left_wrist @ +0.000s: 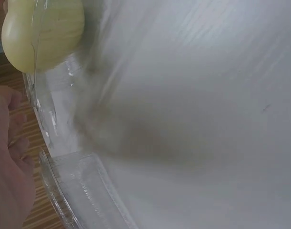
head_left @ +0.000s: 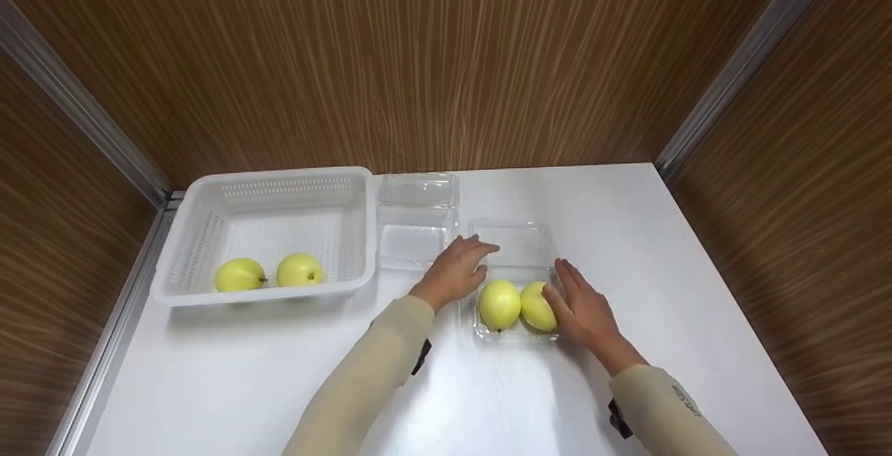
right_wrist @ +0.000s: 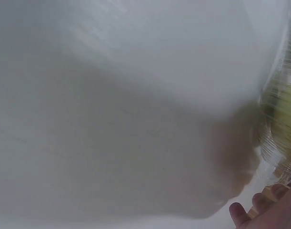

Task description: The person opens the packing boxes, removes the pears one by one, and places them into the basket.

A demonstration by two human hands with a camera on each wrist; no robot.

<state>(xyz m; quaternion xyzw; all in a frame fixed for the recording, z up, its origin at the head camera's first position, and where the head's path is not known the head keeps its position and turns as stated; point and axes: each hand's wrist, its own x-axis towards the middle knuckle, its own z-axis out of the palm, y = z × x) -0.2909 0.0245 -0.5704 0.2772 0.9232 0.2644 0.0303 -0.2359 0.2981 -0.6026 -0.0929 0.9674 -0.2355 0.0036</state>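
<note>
A clear plastic clamshell box (head_left: 516, 337) lies unfolded on the white table, its lid (head_left: 514, 247) flipped away toward the back. Side by side in its near half sit two yellow-green apples, a left one (head_left: 499, 305) and a right one (head_left: 537, 307). My left hand (head_left: 456, 271) is at the box's left side near the hinge, fingers loosely extended over the lid's edge, holding nothing. Along the right wall lies my right hand (head_left: 587, 311), fingers straight, thumb at the right apple. In the left wrist view an apple (left_wrist: 45, 36) shows through the clear wall.
A white perforated basket (head_left: 369, 233) stands at the left with two more yellow-green apples (head_left: 240, 275) inside. Between it and the box, another open clear clamshell (head_left: 418, 240) lies behind my left hand. Wood-grain panels (head_left: 418, 58) enclose the table at the back and sides.
</note>
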